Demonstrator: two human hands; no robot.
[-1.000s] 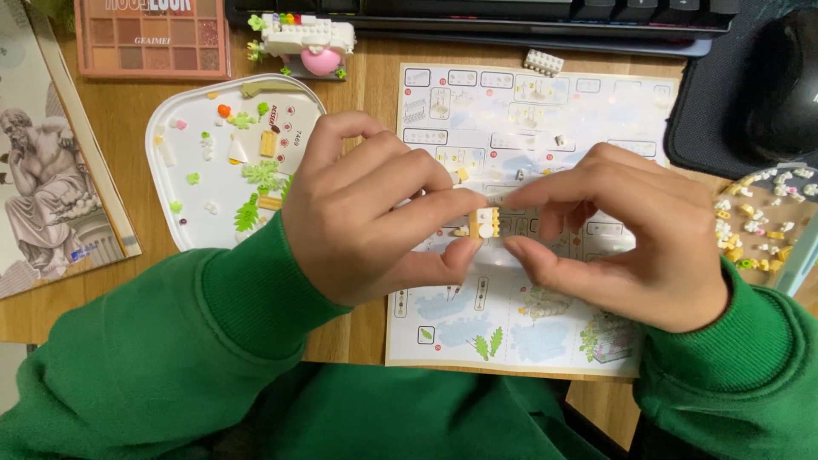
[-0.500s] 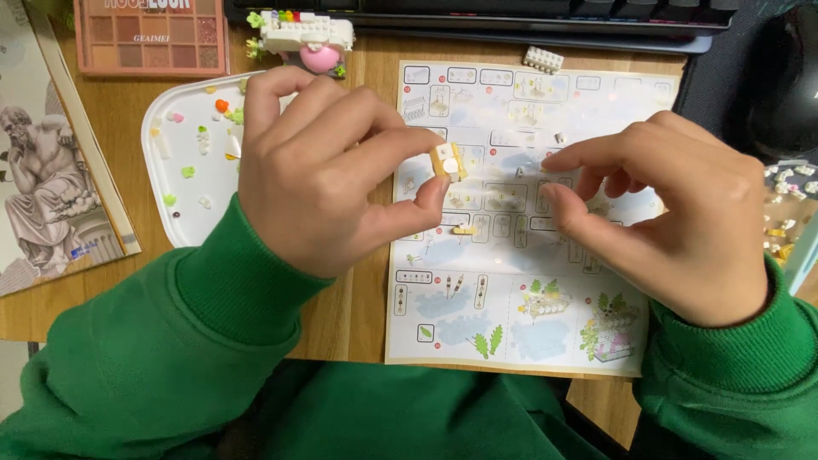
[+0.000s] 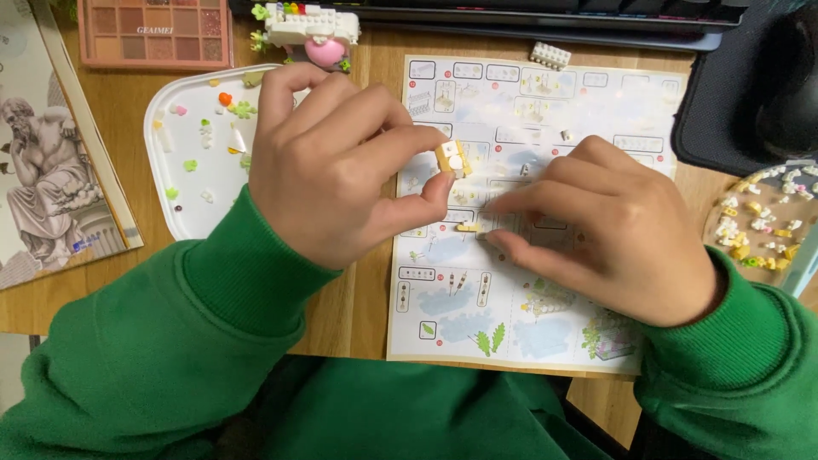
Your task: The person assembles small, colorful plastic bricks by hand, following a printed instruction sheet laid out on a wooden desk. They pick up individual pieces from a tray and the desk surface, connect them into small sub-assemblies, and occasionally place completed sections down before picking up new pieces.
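Yellow and white plastic makes up the small block cluster (image 3: 452,158) that is pinched between the thumb and forefinger of the left hand (image 3: 341,162) and held just above the instruction sheet (image 3: 528,332). The left hand is closed on the cluster, with the other fingers curled in. The right hand (image 3: 609,230) is laid flat on the sheet, its fingers stretched toward a tiny yellow piece (image 3: 467,227) that lies on the paper; the fingertips are just beside it, and whether it is actually touched or gripped cannot be told. Nothing is seen held in that hand.

As far as can be judged, the building is at an early to middle stage. Only a few blocks have been joined in the hand-held cluster. A larger white built section with a pink round part (image 3: 311,30) is stood at the top of the wooden desk (image 3: 358,298), apart from the hands. Many loose pieces are left: green, orange and white bits are scattered on the white tray (image 3: 170,217) to the left, and yellow and white bits are heaped in a round dish (image 3: 754,226) at the right edge. A single white brick (image 3: 550,55) is set at the sheet's upper edge, unused.
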